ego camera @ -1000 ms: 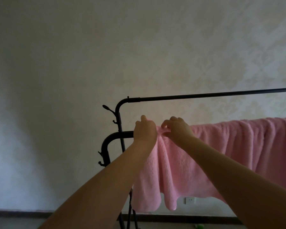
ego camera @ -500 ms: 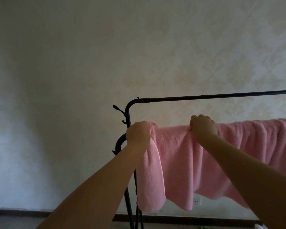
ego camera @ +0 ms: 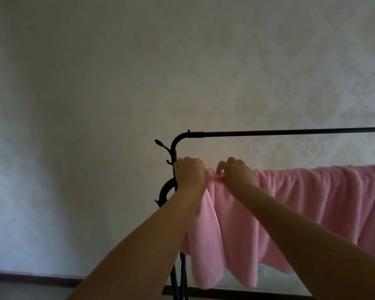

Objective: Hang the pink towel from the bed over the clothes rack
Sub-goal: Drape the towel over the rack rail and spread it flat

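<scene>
**Inspector:** State where the pink towel (ego camera: 290,202) was found.

**Assistant:** It was draped over the lower bar of the clothes rack (ego camera: 268,133), below the rack's top bar, hanging down on the near side in folds. It ran from the rack's left upright out past the right edge of the view. No bed was in view.

**Inspector:** And the hands?

**Assistant:** The left hand (ego camera: 189,173) was curled closed over the towel's left end, just beside the rack's upright, and appeared to be gripping the cloth against the lower bar. The right hand (ego camera: 238,173) sat on the towel's top edge close to the left hand, fingertips (ego camera: 221,165) drawn together as if pinching a small fold. Whether cloth was actually caught between them could not be told.

**Inspector:** Progress?

**Assistant:** In my judgement, the hanging itself was done: the towel was borne by the rack. What remained looked like tidying, since the cloth near the rack's upright was bunched and the bottom hem hung unevenly, and then letting go.

**Inspector:** Risks?

**Assistant:** How much cloth hung behind the bar was hidden, so balance could not be confirmed.
</scene>
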Demonstrator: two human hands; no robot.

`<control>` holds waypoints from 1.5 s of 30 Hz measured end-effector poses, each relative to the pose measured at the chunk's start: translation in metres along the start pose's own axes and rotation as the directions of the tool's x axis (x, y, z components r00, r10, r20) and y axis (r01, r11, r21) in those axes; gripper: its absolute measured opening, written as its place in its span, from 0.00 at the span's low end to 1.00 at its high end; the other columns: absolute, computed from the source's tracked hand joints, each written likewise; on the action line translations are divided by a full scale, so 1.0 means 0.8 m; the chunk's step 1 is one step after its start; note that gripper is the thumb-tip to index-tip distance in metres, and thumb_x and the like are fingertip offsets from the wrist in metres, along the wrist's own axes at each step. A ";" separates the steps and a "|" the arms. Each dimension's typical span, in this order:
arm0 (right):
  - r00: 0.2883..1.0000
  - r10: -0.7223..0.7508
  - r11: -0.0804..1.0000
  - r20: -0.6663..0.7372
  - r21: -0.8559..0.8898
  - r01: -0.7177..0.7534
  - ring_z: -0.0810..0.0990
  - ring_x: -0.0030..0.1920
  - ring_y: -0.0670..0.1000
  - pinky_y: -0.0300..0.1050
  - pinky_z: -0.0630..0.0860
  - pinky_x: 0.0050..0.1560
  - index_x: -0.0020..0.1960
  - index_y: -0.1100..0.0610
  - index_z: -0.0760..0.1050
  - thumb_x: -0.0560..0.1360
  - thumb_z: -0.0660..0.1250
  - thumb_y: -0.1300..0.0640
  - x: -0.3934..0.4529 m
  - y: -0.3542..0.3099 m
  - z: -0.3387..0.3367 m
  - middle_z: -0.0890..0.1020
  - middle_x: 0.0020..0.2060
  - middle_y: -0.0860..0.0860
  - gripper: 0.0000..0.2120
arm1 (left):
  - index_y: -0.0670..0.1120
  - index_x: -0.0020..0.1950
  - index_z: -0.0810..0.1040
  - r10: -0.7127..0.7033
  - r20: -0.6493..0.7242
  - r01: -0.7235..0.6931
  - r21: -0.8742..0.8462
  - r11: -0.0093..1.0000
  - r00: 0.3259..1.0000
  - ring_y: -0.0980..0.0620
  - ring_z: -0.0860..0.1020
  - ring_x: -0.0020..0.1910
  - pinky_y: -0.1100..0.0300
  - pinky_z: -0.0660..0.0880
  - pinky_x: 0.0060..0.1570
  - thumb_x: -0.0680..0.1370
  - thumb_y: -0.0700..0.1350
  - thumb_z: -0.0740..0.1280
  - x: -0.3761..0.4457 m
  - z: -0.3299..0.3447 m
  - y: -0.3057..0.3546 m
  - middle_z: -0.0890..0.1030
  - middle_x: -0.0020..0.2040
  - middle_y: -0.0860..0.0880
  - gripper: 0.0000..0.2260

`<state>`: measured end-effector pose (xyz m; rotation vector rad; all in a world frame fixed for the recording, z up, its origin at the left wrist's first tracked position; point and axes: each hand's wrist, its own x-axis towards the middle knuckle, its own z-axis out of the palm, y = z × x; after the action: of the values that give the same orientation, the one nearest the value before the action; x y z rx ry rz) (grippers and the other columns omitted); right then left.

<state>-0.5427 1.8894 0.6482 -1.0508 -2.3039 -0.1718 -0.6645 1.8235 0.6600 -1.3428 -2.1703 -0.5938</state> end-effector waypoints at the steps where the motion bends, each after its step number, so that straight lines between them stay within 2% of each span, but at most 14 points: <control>1: 1.000 0.009 1.000 -0.009 -0.015 -0.009 0.76 0.51 0.50 0.44 0.75 0.53 0.54 0.50 0.78 0.78 0.65 0.59 0.001 0.000 0.001 0.78 0.51 0.50 0.08 | 0.42 0.42 0.79 -0.010 0.010 0.010 -0.025 1.000 1.000 0.46 0.77 0.45 0.57 0.68 0.41 0.76 0.36 0.64 0.000 0.000 -0.004 0.81 0.43 0.44 0.06; 4: 1.000 0.028 0.998 -0.004 -0.054 -0.029 0.78 0.48 0.52 0.44 0.75 0.50 0.52 0.55 0.79 0.78 0.62 0.64 0.004 0.001 0.001 0.80 0.47 0.52 0.09 | 0.40 0.50 0.76 -0.022 0.005 0.022 -0.113 0.993 1.000 0.44 0.80 0.44 0.55 0.74 0.41 0.77 0.34 0.62 -0.001 -0.002 -0.019 0.82 0.44 0.43 0.05; 7: 0.996 0.088 0.990 -0.021 -0.105 -0.090 0.77 0.45 0.52 0.44 0.76 0.48 0.51 0.58 0.77 0.77 0.61 0.65 0.006 0.012 -0.003 0.79 0.45 0.53 0.08 | 0.40 0.61 0.69 -0.012 -0.042 0.005 -0.167 0.986 0.999 0.44 0.80 0.40 0.53 0.76 0.39 0.78 0.35 0.60 -0.001 -0.003 -0.034 0.82 0.42 0.43 0.11; 12: 0.967 0.245 0.940 -0.070 -0.229 -0.254 0.71 0.39 0.50 0.43 0.71 0.43 0.50 0.58 0.73 0.75 0.61 0.66 0.000 0.051 -0.016 0.73 0.38 0.51 0.06 | 0.41 0.57 0.72 -0.044 -0.014 0.041 -0.144 0.989 0.999 0.43 0.80 0.43 0.51 0.77 0.42 0.80 0.37 0.58 0.008 0.001 -0.066 0.82 0.44 0.41 0.07; 18: 0.930 0.367 0.874 -0.016 -0.337 -0.351 0.76 0.47 0.54 0.48 0.75 0.53 0.55 0.58 0.75 0.76 0.59 0.63 0.000 0.061 -0.027 0.77 0.45 0.54 0.10 | 0.41 0.58 0.70 -0.211 0.077 0.220 -0.147 0.964 0.974 0.44 0.80 0.43 0.54 0.73 0.38 0.77 0.33 0.61 0.003 0.010 -0.107 0.81 0.47 0.42 0.11; 22: 0.979 0.205 0.967 0.010 -0.158 -0.201 0.74 0.57 0.55 0.50 0.73 0.59 0.60 0.54 0.75 0.76 0.61 0.64 0.008 0.030 -0.017 0.76 0.56 0.55 0.14 | 0.42 0.52 0.73 -0.164 0.065 0.174 -0.181 0.968 0.984 0.44 0.79 0.42 0.57 0.69 0.35 0.76 0.32 0.60 -0.002 0.015 -0.106 0.81 0.45 0.43 0.08; 25: 0.995 0.056 0.998 0.084 0.009 -0.057 0.74 0.58 0.52 0.49 0.74 0.61 0.60 0.50 0.76 0.78 0.64 0.58 0.009 0.006 -0.004 0.76 0.57 0.51 0.12 | 0.40 0.51 0.76 -0.131 0.144 0.148 -0.117 0.982 0.981 0.45 0.78 0.44 0.57 0.69 0.38 0.77 0.34 0.59 -0.001 0.018 -0.104 0.80 0.46 0.43 0.07; 28: 0.994 0.054 0.998 0.098 0.027 -0.057 0.74 0.58 0.52 0.50 0.75 0.60 0.58 0.49 0.77 0.77 0.66 0.55 0.008 0.003 0.002 0.76 0.55 0.51 0.10 | 0.40 0.52 0.79 -0.126 0.183 0.127 0.008 0.992 0.975 0.46 0.78 0.48 0.57 0.73 0.45 0.78 0.36 0.60 -0.002 0.020 -0.109 0.79 0.50 0.44 0.09; 30: 0.990 0.053 0.996 0.131 0.062 -0.062 0.73 0.58 0.52 0.50 0.75 0.60 0.57 0.49 0.78 0.76 0.67 0.55 0.010 0.008 0.000 0.75 0.54 0.51 0.10 | 0.43 0.53 0.78 -0.138 0.137 0.123 0.116 0.986 0.981 0.47 0.75 0.50 0.57 0.71 0.49 0.78 0.39 0.61 -0.004 0.021 -0.110 0.76 0.53 0.45 0.08; 32: 0.990 0.038 0.993 0.138 0.108 -0.053 0.74 0.57 0.52 0.49 0.75 0.60 0.58 0.51 0.78 0.77 0.67 0.55 0.011 0.016 -0.005 0.75 0.54 0.51 0.10 | 0.45 0.54 0.78 -0.132 0.060 0.122 0.146 0.982 0.989 0.47 0.72 0.51 0.56 0.69 0.50 0.78 0.40 0.60 -0.003 0.021 -0.100 0.74 0.54 0.46 0.09; 36: 0.989 0.142 0.984 -0.044 0.113 -0.136 0.77 0.56 0.53 0.50 0.77 0.58 0.59 0.53 0.78 0.80 0.63 0.57 0.002 0.045 -0.016 0.77 0.55 0.53 0.10 | 0.46 0.57 0.79 0.005 -0.043 -0.003 0.031 1.000 0.999 0.44 0.72 0.52 0.52 0.68 0.52 0.76 0.36 0.58 0.009 0.020 -0.049 0.76 0.55 0.44 0.15; 38: 0.973 0.210 0.977 -0.098 0.061 -0.205 0.77 0.57 0.54 0.50 0.77 0.58 0.61 0.54 0.77 0.80 0.61 0.61 -0.006 0.066 -0.023 0.78 0.57 0.54 0.12 | 0.45 0.56 0.79 0.104 -0.023 -0.104 -0.008 0.995 0.994 0.44 0.73 0.52 0.52 0.68 0.52 0.74 0.35 0.59 0.011 0.020 -0.012 0.77 0.52 0.45 0.15; 41: 0.965 0.258 0.965 -0.051 -0.024 -0.260 0.76 0.58 0.53 0.48 0.78 0.57 0.64 0.53 0.75 0.77 0.60 0.70 -0.021 0.103 -0.035 0.77 0.58 0.53 0.21 | 0.45 0.54 0.79 0.190 0.076 -0.188 -0.032 0.982 0.979 0.45 0.74 0.50 0.51 0.68 0.52 0.74 0.36 0.58 0.004 0.029 0.044 0.78 0.48 0.46 0.14; 45: 0.975 0.222 0.970 -0.018 -0.093 -0.223 0.76 0.54 0.52 0.47 0.78 0.55 0.59 0.53 0.78 0.78 0.59 0.67 -0.031 0.146 -0.046 0.78 0.54 0.52 0.16 | 0.52 0.57 0.76 0.154 0.212 -0.143 -0.068 0.987 0.965 0.44 0.74 0.56 0.39 0.61 0.66 0.77 0.42 0.59 -0.013 0.046 0.091 0.77 0.53 0.48 0.12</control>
<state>-0.4288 1.9399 0.6497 -1.3452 -2.1690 -0.1964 -0.6017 1.8687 0.6318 -1.6497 -2.2092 -0.4664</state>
